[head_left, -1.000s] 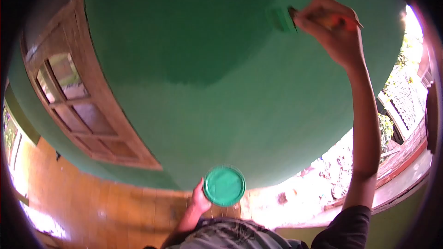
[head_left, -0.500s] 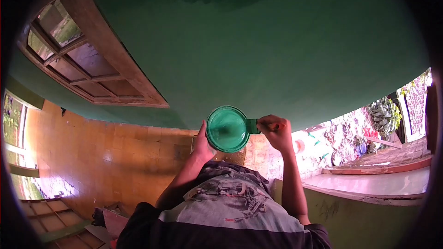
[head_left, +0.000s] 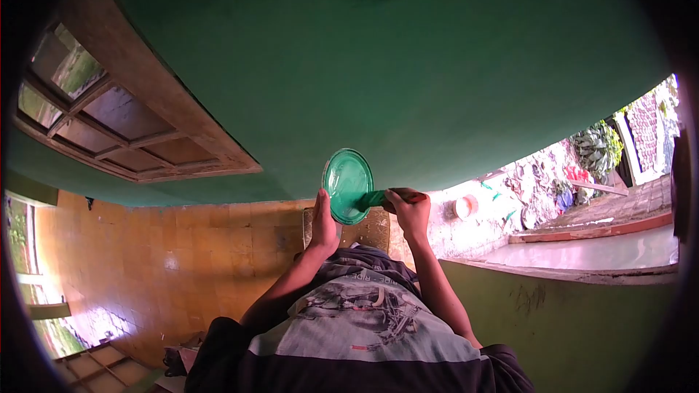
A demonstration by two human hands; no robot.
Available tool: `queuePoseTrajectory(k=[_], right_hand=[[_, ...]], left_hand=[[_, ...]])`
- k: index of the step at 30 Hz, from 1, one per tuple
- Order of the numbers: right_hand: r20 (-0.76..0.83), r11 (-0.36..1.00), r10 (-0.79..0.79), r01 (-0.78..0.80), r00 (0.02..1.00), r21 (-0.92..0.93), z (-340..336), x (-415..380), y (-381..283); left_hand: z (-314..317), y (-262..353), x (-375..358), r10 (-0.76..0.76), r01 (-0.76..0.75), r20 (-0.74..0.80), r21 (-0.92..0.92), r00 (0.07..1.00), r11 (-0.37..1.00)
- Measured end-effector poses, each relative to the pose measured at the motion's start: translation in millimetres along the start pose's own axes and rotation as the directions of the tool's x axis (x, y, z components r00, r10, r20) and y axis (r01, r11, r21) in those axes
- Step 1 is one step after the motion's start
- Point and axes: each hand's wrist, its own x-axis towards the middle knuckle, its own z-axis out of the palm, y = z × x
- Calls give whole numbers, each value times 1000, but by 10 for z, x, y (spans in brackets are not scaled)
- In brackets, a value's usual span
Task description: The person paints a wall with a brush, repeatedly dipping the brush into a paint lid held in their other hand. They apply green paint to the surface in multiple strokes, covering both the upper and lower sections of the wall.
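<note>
My left hand (head_left: 325, 224) grips the edge of a round green paint lid (head_left: 345, 177), its thumb up along the near left rim. Wet green paint coats the inside of the lid, which is tilted sideways. My right hand (head_left: 411, 214) is closed around the handle of a paintbrush (head_left: 374, 199). Green paint covers the brush head, which lies over the lower right part of the lid. Most of the handle is hidden by my fingers. Just beyond both hands rises a green wall (head_left: 408, 80).
A wooden-framed window (head_left: 124, 116) is set in the wall at left. Below the lid stands a paint-spotted stool or small table (head_left: 364, 236). Orange tiles (head_left: 196, 247) cover the floor. At right, a pale bucket (head_left: 464, 207) stands near scattered debris (head_left: 535, 196) and a low green wall (head_left: 561, 320).
The lid has turned from facing me to a sideways tilt and shifted slightly left and up. My right hand moved left, bringing the brush head from the rim farther over the lid.
</note>
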Motion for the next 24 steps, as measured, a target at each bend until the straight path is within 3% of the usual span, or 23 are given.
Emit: queuePoseTrajectory(k=[3,8,11,16,19,21,24], right_hand=[[-71,995,19,-12,997,100,104,70,69],[-147,984,35,-9,989,177,200,142,109],[-203,971,-3,52,979,233,288,171,120],[-270,938,-60,147,961,315,383,145,125],[-209,927,-129,193,969,321,378,135,99],[-150,939,-256,283,955,197,377,129,70],[-67,940,-312,318,948,121,363,62,-35]], left_hand=[[27,90,-94,-20,23,-39,65,999,998],[-104,136,-11,45,-83,151,257,988,963],[-126,147,75,90,-140,159,339,983,930],[-91,223,124,25,-78,164,328,986,941],[-99,266,168,-22,-44,196,328,980,944],[-108,289,193,-59,-23,234,330,971,944],[-87,321,235,-87,12,197,351,977,936]])
